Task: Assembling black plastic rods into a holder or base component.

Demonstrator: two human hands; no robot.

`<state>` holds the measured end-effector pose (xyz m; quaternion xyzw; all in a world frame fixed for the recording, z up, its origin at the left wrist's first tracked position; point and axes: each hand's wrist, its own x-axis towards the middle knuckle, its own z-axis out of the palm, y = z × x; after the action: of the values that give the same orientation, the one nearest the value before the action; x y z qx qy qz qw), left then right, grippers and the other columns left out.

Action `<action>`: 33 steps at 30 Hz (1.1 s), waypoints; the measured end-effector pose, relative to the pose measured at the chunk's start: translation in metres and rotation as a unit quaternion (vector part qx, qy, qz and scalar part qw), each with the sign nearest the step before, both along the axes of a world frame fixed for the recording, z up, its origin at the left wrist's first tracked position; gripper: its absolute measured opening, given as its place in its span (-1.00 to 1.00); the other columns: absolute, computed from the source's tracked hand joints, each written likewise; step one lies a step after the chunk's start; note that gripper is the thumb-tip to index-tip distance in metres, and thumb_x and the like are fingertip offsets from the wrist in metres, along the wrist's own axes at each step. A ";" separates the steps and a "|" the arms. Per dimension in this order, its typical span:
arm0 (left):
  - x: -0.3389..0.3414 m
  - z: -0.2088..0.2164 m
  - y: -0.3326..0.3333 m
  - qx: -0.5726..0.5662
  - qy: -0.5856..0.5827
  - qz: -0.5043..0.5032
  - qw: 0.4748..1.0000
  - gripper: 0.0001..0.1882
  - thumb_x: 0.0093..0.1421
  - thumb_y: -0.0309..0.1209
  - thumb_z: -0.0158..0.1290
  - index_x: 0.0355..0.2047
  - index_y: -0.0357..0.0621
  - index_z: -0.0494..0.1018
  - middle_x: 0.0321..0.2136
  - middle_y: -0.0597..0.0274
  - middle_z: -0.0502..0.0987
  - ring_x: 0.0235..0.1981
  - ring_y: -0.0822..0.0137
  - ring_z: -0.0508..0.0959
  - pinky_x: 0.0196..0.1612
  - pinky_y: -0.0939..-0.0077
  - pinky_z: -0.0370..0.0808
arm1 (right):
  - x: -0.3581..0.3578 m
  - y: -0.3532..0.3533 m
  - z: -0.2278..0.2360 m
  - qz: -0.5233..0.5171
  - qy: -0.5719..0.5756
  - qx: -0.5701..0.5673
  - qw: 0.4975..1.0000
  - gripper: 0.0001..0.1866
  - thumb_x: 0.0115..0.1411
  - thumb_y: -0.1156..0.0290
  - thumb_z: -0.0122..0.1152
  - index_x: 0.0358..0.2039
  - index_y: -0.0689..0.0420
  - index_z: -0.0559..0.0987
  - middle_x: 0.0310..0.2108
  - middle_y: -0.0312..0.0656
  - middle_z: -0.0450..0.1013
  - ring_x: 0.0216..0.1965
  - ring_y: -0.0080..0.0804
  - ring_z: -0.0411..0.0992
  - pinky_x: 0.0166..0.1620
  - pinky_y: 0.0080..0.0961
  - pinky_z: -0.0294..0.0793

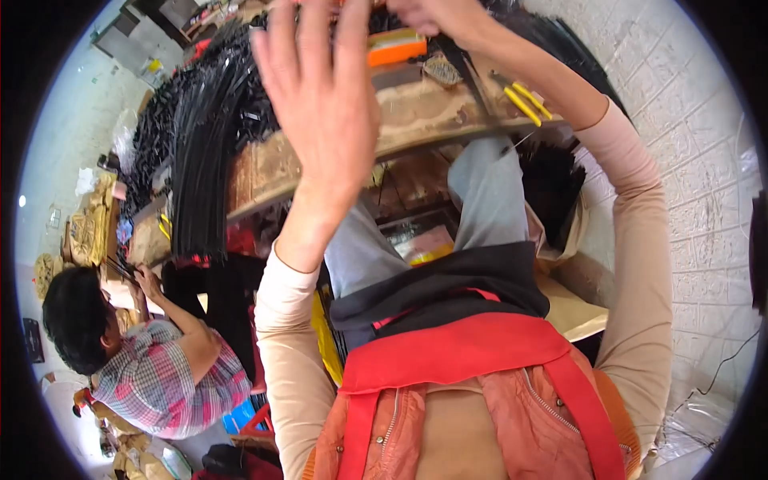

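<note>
My left hand (324, 108) is raised over the bench with its fingers stretched out and nothing in it. At the top edge my right hand (448, 18) is closed, with its fingertips partly cut off by the frame. From it a dark, cable-like strand (474, 78) hangs down across the bench's near edge, smeared by motion. Yellow-handled pliers (524, 102) lie on the wooden bench (424, 106), near my right forearm. An orange open-topped box (398, 51) and a small clear bag of little parts (442, 70) lie between my hands.
A long bundle of black strands (200, 176) droops over the bench's left edge, beside a heap of black pieces (240, 88). More black strands (552, 180) stand in a bag right of my knees. A co-worker (164, 360) in a checked shirt sits at left.
</note>
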<state>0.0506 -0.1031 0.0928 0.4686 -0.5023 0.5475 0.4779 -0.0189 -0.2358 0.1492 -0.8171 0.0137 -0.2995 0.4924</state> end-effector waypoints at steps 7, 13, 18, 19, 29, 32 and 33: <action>-0.005 -0.166 0.059 0.461 0.216 -0.019 0.861 -0.52 -0.01 -0.50 0.19 -0.01 -0.09 0.44 0.05 0.00 0.37 0.20 -0.11 0.23 0.24 -0.03 0.17 | 0.001 0.044 -0.169 -0.091 -0.072 0.286 0.951 -0.51 0.41 -0.01 -0.20 -0.54 0.08 0.32 -0.71 -0.42 0.17 -0.75 -0.70 0.06 -0.69 -0.68 0.01; -0.008 -0.202 0.100 0.546 0.267 -0.037 0.793 -0.63 -0.01 -0.48 0.20 -0.12 -0.07 0.52 -0.07 0.04 0.45 0.15 -0.06 0.30 0.22 0.02 0.19 | -0.021 0.093 -0.256 -0.130 0.007 0.317 0.939 -0.55 0.42 0.11 -0.16 -0.55 0.13 0.34 -0.72 -0.39 0.21 -0.72 -0.66 0.14 -0.62 -0.60 0.12; -0.003 -0.204 0.113 0.519 0.301 -0.017 0.800 -0.64 0.00 -0.49 0.18 -0.13 -0.08 0.52 -0.11 0.08 0.48 0.11 -0.02 0.34 0.15 0.13 0.30 | -0.026 0.121 -0.297 -0.077 0.040 0.411 0.907 -0.60 0.44 0.17 -0.17 -0.51 0.11 0.33 -0.70 -0.42 0.20 -0.70 -0.73 0.14 -0.64 -0.67 0.10; -0.003 -0.205 0.112 0.517 0.299 -0.017 0.802 -0.64 0.00 -0.49 0.18 -0.13 -0.08 0.52 -0.11 0.08 0.48 0.11 -0.02 0.34 0.15 0.13 0.30 | -0.028 0.123 -0.303 -0.072 0.051 0.435 0.896 -0.61 0.44 0.16 -0.16 -0.51 0.11 0.33 -0.70 -0.43 0.20 -0.70 -0.72 0.14 -0.64 -0.68 0.10; 0.024 -0.182 0.108 0.453 0.338 -0.035 0.824 -0.76 0.11 -0.53 0.11 -0.17 -0.13 0.55 -0.20 0.09 0.56 -0.10 0.02 0.50 -0.03 0.24 0.47 | -0.035 0.105 -0.273 -0.021 0.005 0.405 0.914 -0.84 0.33 0.39 0.03 -0.22 0.23 0.39 -0.42 -0.19 0.45 -0.44 -0.54 0.41 -0.30 -0.59 0.40; 0.065 -0.163 0.098 0.360 0.360 0.030 0.860 -0.78 0.16 -0.54 0.08 -0.17 -0.12 0.56 -0.31 0.04 0.58 -0.26 0.02 0.56 -0.19 0.31 0.49 | -0.015 0.097 -0.251 -0.059 0.006 0.374 0.926 -0.88 0.32 0.40 0.04 -0.26 0.17 0.36 -0.51 -0.29 0.38 -0.50 -0.59 0.34 -0.36 -0.64 0.34; 0.082 -0.156 0.087 0.361 0.365 0.052 0.857 -0.80 0.17 -0.52 0.08 -0.18 -0.12 0.56 -0.33 0.05 0.58 -0.27 0.06 0.56 -0.23 0.31 0.48 | -0.010 0.091 -0.256 -0.060 0.003 0.379 0.923 -0.89 0.31 0.42 0.05 -0.29 0.16 0.36 -0.55 -0.33 0.35 -0.54 -0.62 0.31 -0.41 -0.66 0.30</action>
<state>0.1331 -0.0160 -0.0634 0.7998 -0.4293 0.1418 0.3949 -0.0292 -0.1449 -0.1073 -0.5681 0.1770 -0.2987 0.7461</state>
